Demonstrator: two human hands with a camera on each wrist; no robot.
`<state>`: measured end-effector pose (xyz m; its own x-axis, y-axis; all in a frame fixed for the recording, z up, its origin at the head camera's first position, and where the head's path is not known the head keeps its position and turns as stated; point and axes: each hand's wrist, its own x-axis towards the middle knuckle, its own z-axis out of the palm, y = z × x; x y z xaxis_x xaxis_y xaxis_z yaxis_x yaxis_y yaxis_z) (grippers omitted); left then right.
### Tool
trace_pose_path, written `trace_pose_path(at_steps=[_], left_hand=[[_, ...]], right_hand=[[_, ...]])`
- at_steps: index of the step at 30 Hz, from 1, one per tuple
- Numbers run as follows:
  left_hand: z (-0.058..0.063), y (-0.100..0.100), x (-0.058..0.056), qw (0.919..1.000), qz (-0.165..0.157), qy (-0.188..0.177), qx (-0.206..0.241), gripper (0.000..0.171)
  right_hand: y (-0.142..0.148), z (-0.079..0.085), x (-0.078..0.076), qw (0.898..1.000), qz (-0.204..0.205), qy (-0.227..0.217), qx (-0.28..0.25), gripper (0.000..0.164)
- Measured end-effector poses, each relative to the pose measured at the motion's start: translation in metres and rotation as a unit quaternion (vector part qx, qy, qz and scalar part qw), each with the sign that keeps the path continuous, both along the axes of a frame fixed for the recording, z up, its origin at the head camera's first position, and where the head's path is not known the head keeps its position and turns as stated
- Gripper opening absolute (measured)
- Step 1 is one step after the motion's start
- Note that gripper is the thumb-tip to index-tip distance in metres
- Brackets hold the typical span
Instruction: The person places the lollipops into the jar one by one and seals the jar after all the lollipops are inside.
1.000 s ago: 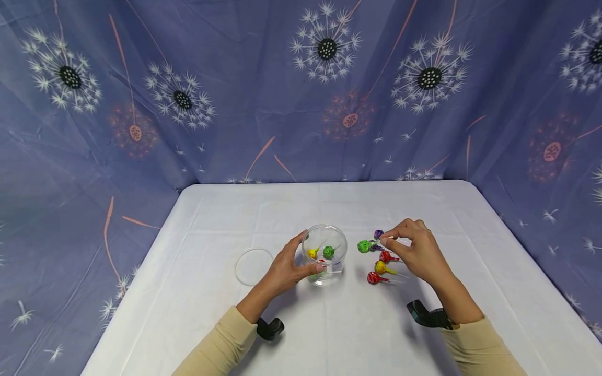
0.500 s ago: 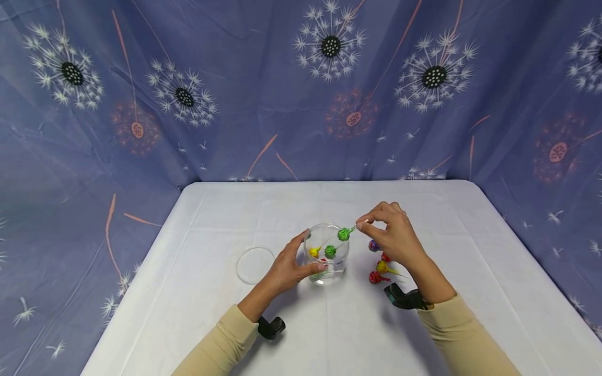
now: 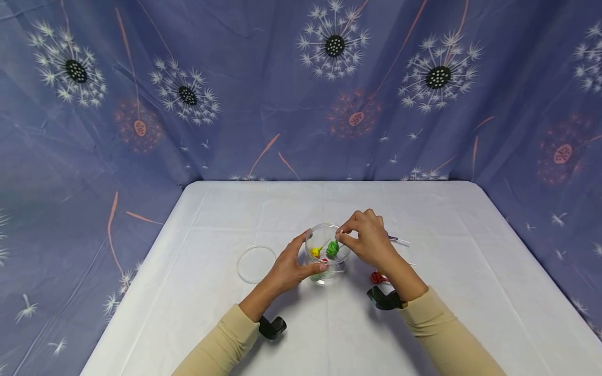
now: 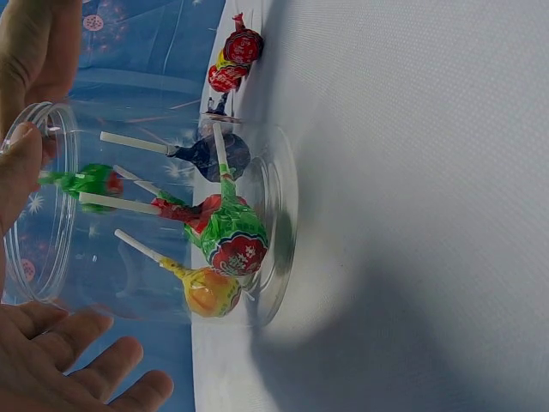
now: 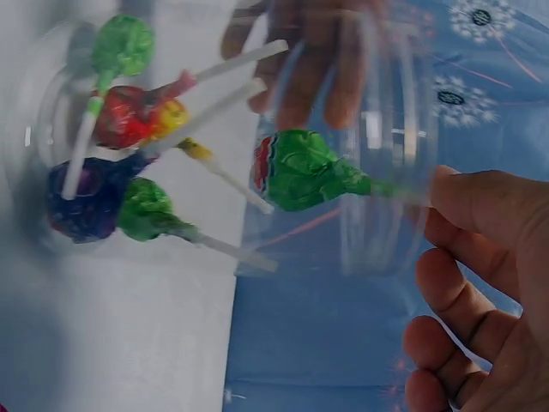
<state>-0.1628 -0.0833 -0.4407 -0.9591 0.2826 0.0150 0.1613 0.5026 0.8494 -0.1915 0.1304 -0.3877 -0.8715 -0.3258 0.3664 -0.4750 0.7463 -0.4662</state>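
Note:
A clear round jar (image 3: 325, 280) stands upright on the white table, gripped around its side by my left hand (image 3: 288, 265), thumb in front and fingers behind. Several wrapped lollipops lie at its bottom, among them a yellow lollipop (image 4: 212, 292), a dark blue lollipop (image 4: 214, 157) and a green lollipop (image 4: 233, 239). Over the rim, my right hand (image 3: 369, 240) pinches the stick of another green lollipop (image 5: 296, 170) between thumb and forefinger. Its wrapped head hangs inside the jar's upper part, above the others. The stick's end is hidden by the fingertips.
Left of the jar lies a clear round lid (image 3: 256, 246). Loose lollipops lie right of it, partly covered by my right arm; a red lollipop (image 3: 377, 277) shows there. A patterned blue curtain (image 3: 263, 104) hangs behind the white table (image 3: 226, 209).
My right hand took the green lollipop from the loose ones, lifted it and carried it left into the jar's mouth. The left hand has stayed on the jar.

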Motion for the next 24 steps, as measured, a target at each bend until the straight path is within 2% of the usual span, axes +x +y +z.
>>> trace_pose_path(at_steps=[14, 24], left_hand=[[-0.0005, 0.0000, 0.0007, 1.0000, -0.005, 0.007, -0.004, 0.092], [0.0006, 0.0014, 0.0015, 0.9998, -0.002, 0.019, -0.007, 0.089]], right_hand=[[-0.0085, -0.0089, -0.0016, 0.996, 0.001, 0.042, 0.083, 0.007], [-0.0080, -0.0102, 0.0005, 0.996, 0.008, 0.049, 0.068, 0.008]])
